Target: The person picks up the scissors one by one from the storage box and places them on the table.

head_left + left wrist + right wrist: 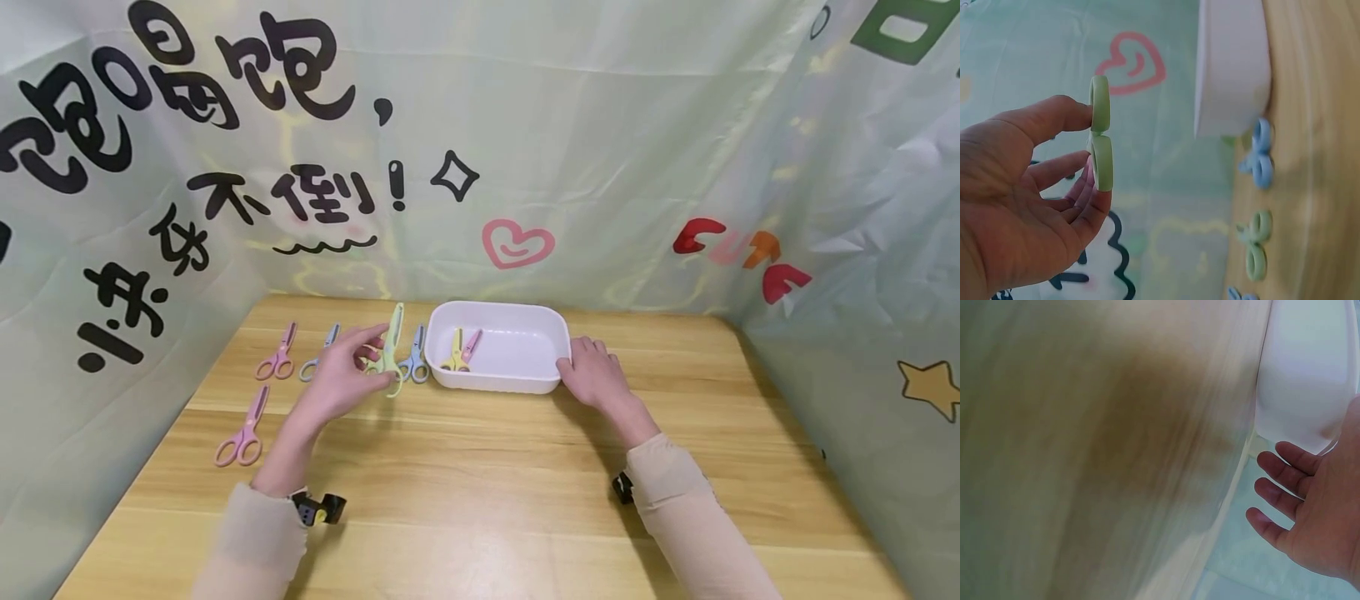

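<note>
My left hand [341, 375] pinches a pair of light green scissors [394, 337] between thumb and fingers. They are raised above the table with the blades pointing up, left of a white plastic box [510, 382]. Inside the box, toward its left end, lie yellow scissors [457, 357] and pink scissors [472, 342]. At the box's right end, my right hand [597, 377] has its thumb by the rim and its fingers loosely extended. Blue scissors [415, 367] lie close to the box's left side. Another green pair [1256, 250] shows on the table in the left wrist view.
Farther left on the wooden table [480, 500] lie pink scissors [277, 362], a blue pair [307, 372] partly behind my left hand, and a nearer pink pair [240, 442]. A printed curtain [600, 150] encloses the back and sides.
</note>
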The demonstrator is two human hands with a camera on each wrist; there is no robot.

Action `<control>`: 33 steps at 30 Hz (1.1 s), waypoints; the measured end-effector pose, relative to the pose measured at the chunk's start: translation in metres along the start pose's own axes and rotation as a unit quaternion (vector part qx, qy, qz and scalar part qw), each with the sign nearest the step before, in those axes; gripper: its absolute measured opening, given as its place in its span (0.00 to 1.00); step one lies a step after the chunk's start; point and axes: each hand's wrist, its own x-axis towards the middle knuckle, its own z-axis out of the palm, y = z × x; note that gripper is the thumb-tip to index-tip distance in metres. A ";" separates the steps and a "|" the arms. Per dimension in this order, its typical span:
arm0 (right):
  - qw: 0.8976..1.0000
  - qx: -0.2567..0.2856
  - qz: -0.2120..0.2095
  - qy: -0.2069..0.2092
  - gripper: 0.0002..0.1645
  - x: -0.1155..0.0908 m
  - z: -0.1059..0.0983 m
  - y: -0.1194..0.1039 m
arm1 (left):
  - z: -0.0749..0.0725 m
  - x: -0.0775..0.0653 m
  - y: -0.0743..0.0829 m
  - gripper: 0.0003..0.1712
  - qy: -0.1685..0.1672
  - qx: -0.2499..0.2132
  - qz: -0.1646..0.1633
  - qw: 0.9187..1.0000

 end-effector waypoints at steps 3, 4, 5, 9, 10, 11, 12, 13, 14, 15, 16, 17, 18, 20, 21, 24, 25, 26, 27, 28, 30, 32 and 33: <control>1.000 -0.001 -0.001 -0.001 0.31 0.000 0.000 0.000 | -0.008 -0.008 -0.009 0.44 -0.001 0.012 -0.009 1.000; 1.000 -0.001 -0.002 -0.001 0.30 0.000 0.000 0.000 | -0.011 -0.011 -0.012 0.44 -0.001 0.016 -0.011 1.000; 1.000 -0.002 -0.002 -0.001 0.30 0.000 0.000 0.001 | -0.013 -0.013 -0.015 0.44 -0.001 0.020 -0.015 1.000; 1.000 -0.001 -0.003 -0.001 0.29 0.000 -0.001 0.001 | -0.021 -0.023 -0.025 0.44 -0.002 0.035 -0.021 0.999; 1.000 0.000 -0.002 0.000 0.29 -0.001 -0.001 0.001 | -0.022 -0.025 -0.027 0.44 -0.001 0.039 -0.022 0.999; 1.000 0.001 -0.001 0.000 0.29 -0.001 -0.001 0.001 | -0.024 -0.027 -0.030 0.44 -0.001 0.043 -0.022 0.999; 1.000 0.002 -0.001 0.000 0.29 -0.001 -0.001 0.001 | -0.025 -0.029 -0.032 0.44 0.000 0.048 -0.021 0.999; 1.000 0.003 0.000 -0.001 0.29 -0.001 -0.001 0.001 | -0.026 -0.031 -0.035 0.44 0.002 0.052 -0.021 0.998; 1.000 0.003 0.000 -0.001 0.29 -0.001 -0.001 0.001 | -0.027 -0.033 -0.038 0.44 0.003 0.056 -0.023 0.998; 1.000 0.004 -0.001 -0.002 0.30 -0.001 -0.001 0.001 | -0.029 -0.035 -0.041 0.44 0.003 0.061 -0.026 0.998; 1.000 0.005 0.000 -0.002 0.30 -0.001 -0.001 0.001 | -0.030 -0.036 -0.043 0.44 0.004 0.065 -0.028 0.997; 1.000 0.005 -0.001 -0.002 0.30 -0.001 0.000 0.001 | -0.032 -0.038 -0.046 0.44 0.003 0.068 -0.031 0.997; 1.000 0.006 -0.001 -0.003 0.30 0.000 0.000 0.002 | -0.033 -0.040 -0.049 0.44 0.003 0.074 -0.034 0.997; 1.000 0.008 0.000 -0.002 0.30 0.000 0.001 0.002 | -0.036 -0.043 -0.054 0.44 0.001 0.085 -0.040 0.996; 1.000 0.009 0.000 -0.002 0.30 0.000 0.001 0.002 | -0.037 -0.044 -0.057 0.44 0.000 0.090 -0.042 0.995; 1.000 0.010 0.000 -0.003 0.31 0.001 0.001 0.002 | -0.040 -0.049 -0.065 0.44 -0.005 0.103 -0.041 0.994; 1.000 0.011 0.000 -0.003 0.31 0.001 0.001 0.002 | -0.040 -0.050 -0.068 0.44 -0.007 0.104 -0.040 0.994; 1.000 0.012 0.000 -0.003 0.32 0.001 0.001 0.002 | -0.041 -0.052 -0.071 0.44 -0.009 0.104 -0.040 0.994; 1.000 0.012 -0.001 -0.003 0.32 0.001 0.001 0.002 | -0.041 -0.054 -0.074 0.43 -0.011 0.104 -0.040 0.994; 1.000 0.012 -0.001 -0.003 0.32 0.001 0.001 0.002 | -0.042 -0.056 -0.077 0.43 -0.014 0.104 -0.041 0.994; 1.000 0.013 0.000 -0.001 0.32 0.001 0.001 0.002 | -0.043 -0.059 -0.084 0.43 -0.020 0.101 -0.045 0.994; 1.000 0.013 -0.002 0.001 0.32 0.001 0.001 0.002 | -0.044 -0.063 -0.089 0.43 -0.025 0.099 -0.051 0.993; 1.000 0.012 -0.004 0.002 0.31 0.001 0.001 0.002 | -0.044 -0.065 -0.092 0.43 -0.028 0.099 -0.055 0.993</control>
